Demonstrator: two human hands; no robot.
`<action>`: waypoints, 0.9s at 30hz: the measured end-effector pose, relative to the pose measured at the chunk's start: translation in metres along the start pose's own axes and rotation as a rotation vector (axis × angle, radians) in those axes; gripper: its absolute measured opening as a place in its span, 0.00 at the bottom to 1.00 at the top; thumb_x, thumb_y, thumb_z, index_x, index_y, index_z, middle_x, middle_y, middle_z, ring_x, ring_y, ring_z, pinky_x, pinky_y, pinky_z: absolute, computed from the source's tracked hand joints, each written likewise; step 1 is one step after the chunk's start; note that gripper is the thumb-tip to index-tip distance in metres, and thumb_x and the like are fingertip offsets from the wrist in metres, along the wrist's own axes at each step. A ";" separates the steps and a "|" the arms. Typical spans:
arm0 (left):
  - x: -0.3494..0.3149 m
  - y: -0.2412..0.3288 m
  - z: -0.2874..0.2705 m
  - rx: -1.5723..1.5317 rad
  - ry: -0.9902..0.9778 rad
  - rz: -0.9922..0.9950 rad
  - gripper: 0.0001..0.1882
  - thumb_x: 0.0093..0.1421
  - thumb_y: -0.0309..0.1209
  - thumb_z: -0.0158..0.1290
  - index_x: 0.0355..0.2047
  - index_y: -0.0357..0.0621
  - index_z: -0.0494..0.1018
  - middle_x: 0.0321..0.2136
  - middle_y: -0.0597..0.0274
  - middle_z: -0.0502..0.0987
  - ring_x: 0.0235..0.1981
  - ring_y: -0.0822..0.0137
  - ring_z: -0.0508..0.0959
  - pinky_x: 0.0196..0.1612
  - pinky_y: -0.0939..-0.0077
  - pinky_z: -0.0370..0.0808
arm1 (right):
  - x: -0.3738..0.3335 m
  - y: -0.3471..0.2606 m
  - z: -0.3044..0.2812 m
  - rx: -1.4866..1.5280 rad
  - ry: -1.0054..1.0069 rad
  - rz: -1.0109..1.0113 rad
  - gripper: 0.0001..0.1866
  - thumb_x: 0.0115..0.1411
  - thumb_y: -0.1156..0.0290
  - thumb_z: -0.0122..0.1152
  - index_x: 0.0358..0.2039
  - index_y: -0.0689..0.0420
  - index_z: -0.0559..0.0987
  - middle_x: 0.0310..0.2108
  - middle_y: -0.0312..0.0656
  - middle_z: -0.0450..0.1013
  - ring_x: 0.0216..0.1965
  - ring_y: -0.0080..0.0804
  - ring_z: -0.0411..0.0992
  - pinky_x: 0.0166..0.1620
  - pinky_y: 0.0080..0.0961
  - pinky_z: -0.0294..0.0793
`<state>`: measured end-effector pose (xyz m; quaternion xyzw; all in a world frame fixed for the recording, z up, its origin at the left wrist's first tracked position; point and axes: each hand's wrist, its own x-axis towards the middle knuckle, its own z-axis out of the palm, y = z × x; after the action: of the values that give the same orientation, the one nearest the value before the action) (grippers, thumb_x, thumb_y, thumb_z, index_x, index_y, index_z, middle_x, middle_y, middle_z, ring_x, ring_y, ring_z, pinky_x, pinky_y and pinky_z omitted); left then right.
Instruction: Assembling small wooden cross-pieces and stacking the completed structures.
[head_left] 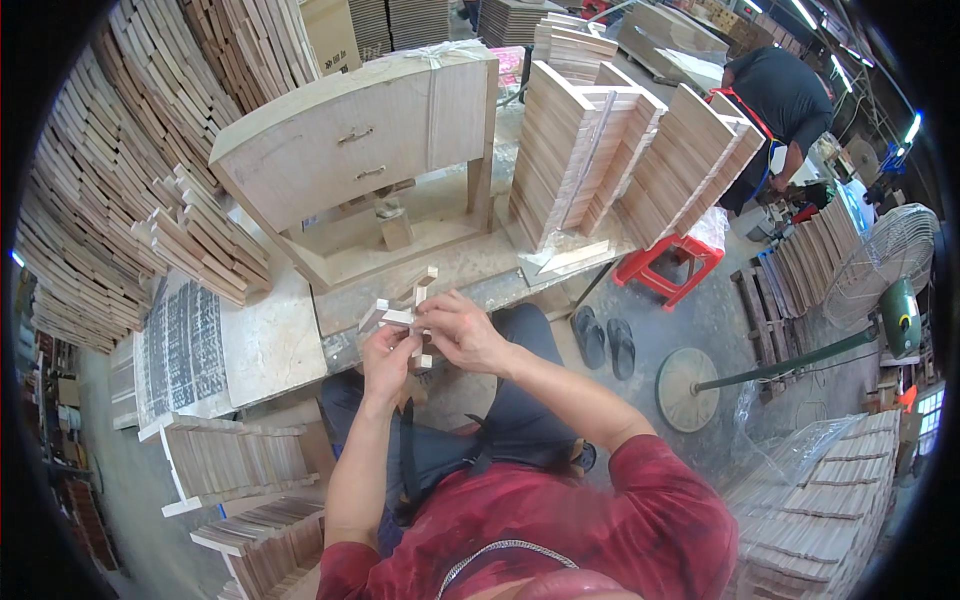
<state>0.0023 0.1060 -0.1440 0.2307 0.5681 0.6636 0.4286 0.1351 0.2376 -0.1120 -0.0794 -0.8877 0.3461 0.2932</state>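
Just past the near edge of the workbench [300, 368], both hands close round a small assembly of pale wooden blocks [398, 318]. The fingertips of my left hand [386, 356] pinch it from the left and below. From the right, the fingers of my right hand [464, 334] press against its upright piece. Short block ends stick out above, to the left and below the fingers. How the pieces join is hidden behind the fingertips.
A wooden cabinet-like piece [300, 150] with two small handles stands on the bench. Stacked boards [560, 150] rise at the right, beside a red stool [675, 265]. Slippers [606, 342] and a fan [885, 270] are on the right; a person [785, 100] bends over farther back.
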 end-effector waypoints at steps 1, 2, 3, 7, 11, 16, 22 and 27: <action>-0.001 0.000 -0.001 0.000 -0.002 -0.004 0.10 0.62 0.22 0.56 0.44 0.33 0.77 0.39 0.58 0.82 0.35 0.72 0.82 0.35 0.80 0.78 | -0.002 -0.001 -0.002 0.013 0.026 -0.060 0.19 0.50 0.82 0.58 0.44 0.58 0.81 0.43 0.42 0.74 0.45 0.43 0.72 0.52 0.38 0.72; -0.001 0.001 -0.002 -0.010 0.016 0.007 0.10 0.62 0.23 0.56 0.44 0.34 0.77 0.38 0.57 0.82 0.33 0.73 0.81 0.33 0.81 0.77 | -0.004 0.001 -0.007 0.229 0.046 0.077 0.18 0.52 0.82 0.56 0.44 0.59 0.80 0.43 0.42 0.74 0.46 0.39 0.73 0.50 0.34 0.73; -0.002 0.001 -0.003 -0.038 -0.011 0.017 0.10 0.62 0.24 0.56 0.44 0.35 0.77 0.37 0.57 0.83 0.31 0.75 0.80 0.32 0.82 0.75 | -0.008 0.002 -0.011 0.447 0.065 0.217 0.17 0.54 0.82 0.55 0.45 0.60 0.79 0.42 0.42 0.74 0.46 0.36 0.74 0.49 0.31 0.74; 0.002 0.006 -0.014 0.067 0.048 -0.094 0.10 0.63 0.25 0.55 0.44 0.33 0.77 0.37 0.54 0.84 0.32 0.74 0.81 0.32 0.82 0.74 | -0.031 0.032 -0.042 0.534 0.270 0.273 0.15 0.57 0.82 0.55 0.46 0.60 0.76 0.40 0.39 0.75 0.45 0.27 0.74 0.47 0.23 0.74; 0.006 0.009 -0.021 -0.049 0.062 -0.041 0.08 0.63 0.25 0.56 0.41 0.35 0.76 0.33 0.56 0.84 0.26 0.78 0.78 0.29 0.85 0.71 | -0.078 0.089 -0.079 0.674 0.618 0.541 0.11 0.59 0.80 0.55 0.43 0.59 0.75 0.35 0.36 0.73 0.37 0.26 0.75 0.42 0.23 0.76; 0.008 0.007 -0.019 -0.010 0.085 -0.074 0.09 0.62 0.25 0.56 0.42 0.35 0.76 0.34 0.56 0.84 0.30 0.76 0.80 0.31 0.83 0.72 | -0.141 0.160 -0.096 0.889 0.894 1.004 0.09 0.65 0.75 0.51 0.45 0.60 0.70 0.30 0.36 0.69 0.28 0.27 0.70 0.35 0.33 0.79; 0.009 0.007 -0.018 -0.012 0.119 -0.053 0.08 0.61 0.27 0.56 0.40 0.38 0.77 0.32 0.61 0.84 0.22 0.83 0.71 0.24 0.86 0.63 | -0.141 0.227 -0.080 1.252 1.060 1.229 0.08 0.69 0.66 0.46 0.38 0.57 0.67 0.25 0.37 0.65 0.26 0.29 0.66 0.32 0.35 0.76; 0.005 0.008 -0.025 0.007 0.155 -0.022 0.08 0.61 0.27 0.56 0.40 0.38 0.78 0.31 0.61 0.85 0.20 0.84 0.67 0.23 0.86 0.60 | -0.109 0.249 -0.075 1.448 1.228 1.193 0.15 0.72 0.57 0.39 0.32 0.54 0.66 0.20 0.35 0.62 0.21 0.28 0.62 0.26 0.28 0.66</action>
<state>-0.0227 0.0964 -0.1433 0.1742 0.6044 0.6727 0.3897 0.2522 0.4292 -0.2832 -0.4600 -0.0021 0.7681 0.4455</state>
